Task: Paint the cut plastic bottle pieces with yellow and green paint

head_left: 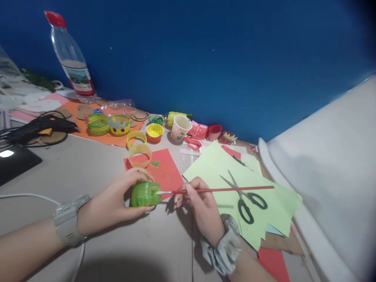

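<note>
My left hand [123, 196] is wrapped round a green-painted plastic bottle piece [143, 194], its fingers on the far side and thumb on the near side. In my right hand [202, 203] a thin red paintbrush [226, 189] is pinched, its handle pointing right. The brush tip touches the right side of the green piece. Just beyond my left hand, two yellowish rings [140, 156] stand by a red paper sheet [167, 168] with a green paint smear. A cup of yellow paint [154, 132] and a cup of green paint [156, 119] sit farther back.
Scissors [245, 197] lie spread on light green paper [276, 211] at right. A patterned paper cup [180, 128] and painted rings [119, 125] stand at the back. A tall water bottle [75, 66] rises against the blue wall. Cables and a black device [17, 162] are left.
</note>
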A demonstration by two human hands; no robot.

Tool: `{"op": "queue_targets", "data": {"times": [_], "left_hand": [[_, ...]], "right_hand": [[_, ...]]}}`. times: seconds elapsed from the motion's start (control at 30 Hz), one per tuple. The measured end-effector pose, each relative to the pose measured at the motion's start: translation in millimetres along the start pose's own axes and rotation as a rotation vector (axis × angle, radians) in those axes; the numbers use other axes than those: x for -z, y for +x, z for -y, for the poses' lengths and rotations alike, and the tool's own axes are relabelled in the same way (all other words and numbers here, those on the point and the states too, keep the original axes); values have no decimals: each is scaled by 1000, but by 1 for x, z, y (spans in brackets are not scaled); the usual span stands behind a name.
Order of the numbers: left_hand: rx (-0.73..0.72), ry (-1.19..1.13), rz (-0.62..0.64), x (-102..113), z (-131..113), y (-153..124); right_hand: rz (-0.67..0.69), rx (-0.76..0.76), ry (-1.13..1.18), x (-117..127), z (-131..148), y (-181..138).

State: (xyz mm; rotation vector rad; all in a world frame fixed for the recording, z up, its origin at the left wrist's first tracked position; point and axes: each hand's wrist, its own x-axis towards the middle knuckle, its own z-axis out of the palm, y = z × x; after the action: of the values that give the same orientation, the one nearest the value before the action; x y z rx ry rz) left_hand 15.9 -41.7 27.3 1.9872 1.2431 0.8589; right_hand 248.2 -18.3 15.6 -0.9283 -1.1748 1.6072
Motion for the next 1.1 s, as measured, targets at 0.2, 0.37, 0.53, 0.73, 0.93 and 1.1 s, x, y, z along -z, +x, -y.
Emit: {"op": "queue_targets", "data": {"times": [0.2, 0.37, 0.53, 0.73, 0.93, 1.1], "left_hand": [[21, -2, 6, 0, -2, 0], [41, 8, -5, 1, -4, 0], [29, 1, 7, 0, -4, -1], [38, 1, 13, 0, -4, 0], [24, -4, 21, 0, -2, -1], [43, -7, 18, 0, -1, -1]], "right_hand": [[-40, 53, 63, 1, 4, 3], [-11, 38, -27, 1, 3, 1], [-71, 67, 66, 2, 2, 1], [-51, 44, 60, 0, 3, 3], [-40, 46, 60, 0, 1, 1], [-22, 23, 33, 2, -2, -1]]}}
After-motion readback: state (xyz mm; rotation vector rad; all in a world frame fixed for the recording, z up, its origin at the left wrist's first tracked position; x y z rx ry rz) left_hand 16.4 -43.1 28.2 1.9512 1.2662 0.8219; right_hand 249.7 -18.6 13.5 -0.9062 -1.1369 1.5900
